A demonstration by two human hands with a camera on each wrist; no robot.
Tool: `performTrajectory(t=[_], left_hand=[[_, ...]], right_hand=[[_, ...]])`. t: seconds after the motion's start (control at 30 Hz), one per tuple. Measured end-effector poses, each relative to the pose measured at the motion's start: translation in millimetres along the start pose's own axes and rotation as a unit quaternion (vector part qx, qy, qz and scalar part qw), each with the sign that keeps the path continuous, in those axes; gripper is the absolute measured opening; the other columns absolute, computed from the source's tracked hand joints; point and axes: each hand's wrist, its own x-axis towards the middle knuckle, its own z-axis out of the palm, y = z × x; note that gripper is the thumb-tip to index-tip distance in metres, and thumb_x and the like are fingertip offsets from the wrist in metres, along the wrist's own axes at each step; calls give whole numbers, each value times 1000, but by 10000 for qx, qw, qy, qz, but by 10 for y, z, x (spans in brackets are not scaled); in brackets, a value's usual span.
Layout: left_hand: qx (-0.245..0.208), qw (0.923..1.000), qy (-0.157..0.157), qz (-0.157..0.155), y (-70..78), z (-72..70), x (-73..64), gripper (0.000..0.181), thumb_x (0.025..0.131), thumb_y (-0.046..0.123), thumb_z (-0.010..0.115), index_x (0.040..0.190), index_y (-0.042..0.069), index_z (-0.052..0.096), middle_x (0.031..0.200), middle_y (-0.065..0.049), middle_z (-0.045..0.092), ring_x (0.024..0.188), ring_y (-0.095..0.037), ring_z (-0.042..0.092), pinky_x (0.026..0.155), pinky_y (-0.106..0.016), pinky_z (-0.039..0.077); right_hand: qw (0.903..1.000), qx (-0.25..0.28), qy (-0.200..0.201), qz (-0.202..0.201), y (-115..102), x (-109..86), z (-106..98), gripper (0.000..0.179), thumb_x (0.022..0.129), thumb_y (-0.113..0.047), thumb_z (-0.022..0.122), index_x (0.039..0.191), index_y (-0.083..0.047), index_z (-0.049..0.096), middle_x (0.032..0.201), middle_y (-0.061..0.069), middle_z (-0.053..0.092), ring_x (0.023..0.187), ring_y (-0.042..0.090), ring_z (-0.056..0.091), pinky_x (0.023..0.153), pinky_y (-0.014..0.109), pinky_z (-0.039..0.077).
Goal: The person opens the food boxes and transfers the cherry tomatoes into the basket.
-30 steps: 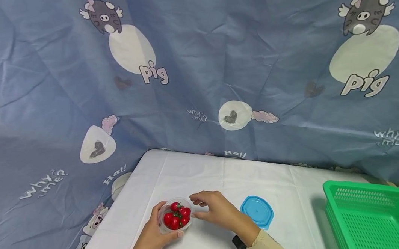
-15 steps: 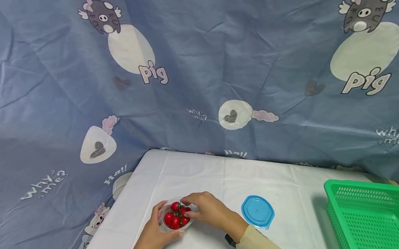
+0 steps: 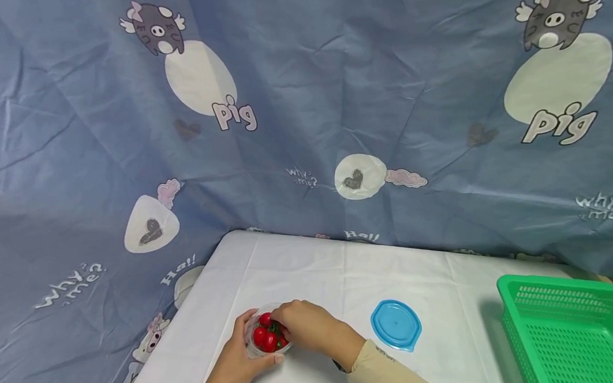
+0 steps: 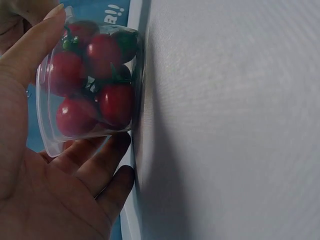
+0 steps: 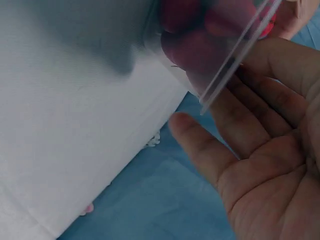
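My left hand (image 3: 236,357) grips a clear round plastic container (image 4: 44,117), thumb on the near side and fingers round the far side. Several small red cherry tomatoes (image 3: 269,341) with green stems lie inside it. In the left wrist view the container's base is right at the white tabletop. My right hand (image 3: 309,328) reaches over the rim from the right, thumb and forefinger down among the tomatoes. Its fingertips are hidden, so I cannot tell whether they pinch a tomato. The right wrist view shows its little finger (image 5: 197,140) extended outside the container.
A blue plastic lid (image 3: 395,325) lies flat to the right of my right hand. A green perforated basket (image 3: 522,342) stands at the table's right side. Behind the white-covered table (image 3: 383,268) hangs a blue curtain (image 3: 282,129) with pig prints.
My right hand has moved left from beside the container, over its rim and down into the tomatoes. The left hand keeps its hold on the container; lid and basket stay put.
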Motion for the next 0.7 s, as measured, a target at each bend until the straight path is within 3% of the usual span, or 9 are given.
performTrajectory(t=[0.17,0.3,0.47,0.7], left_hand=[[-25,10000,3,-47,-24,-2,-13,110,74,45,96,158,19,29,154,-15,50,139,-37,51,110,-64,40],[-32,10000,-50,-56,-34,1,-10,110,75,47,94,158,20,28,155,-15,50,138,-36,52,110,-63,41],[-5,10000,-40,-48,-20,-17,-11,108,77,46,93,158,20,27,154,-18,50,137,-41,52,107,-64,43],[0,10000,-62,-56,-23,1,4,109,76,45,94,159,20,27,155,-18,49,139,-40,50,109,-65,41]], right_hand=[[9995,242,-195,-29,-12,33,20,19,88,-6,83,104,-14,76,94,-11,71,83,-3,62,73,14,52],[9959,773,-463,-62,31,27,63,21,90,-14,85,110,-13,77,96,-12,71,84,-5,60,75,13,51],[9944,867,-583,-176,26,28,62,16,93,-21,82,108,-16,77,95,-15,71,83,-7,59,76,13,51],[9931,943,-695,11,-11,43,41,14,92,-25,83,100,-16,77,80,-17,64,65,-2,51,62,15,45]])
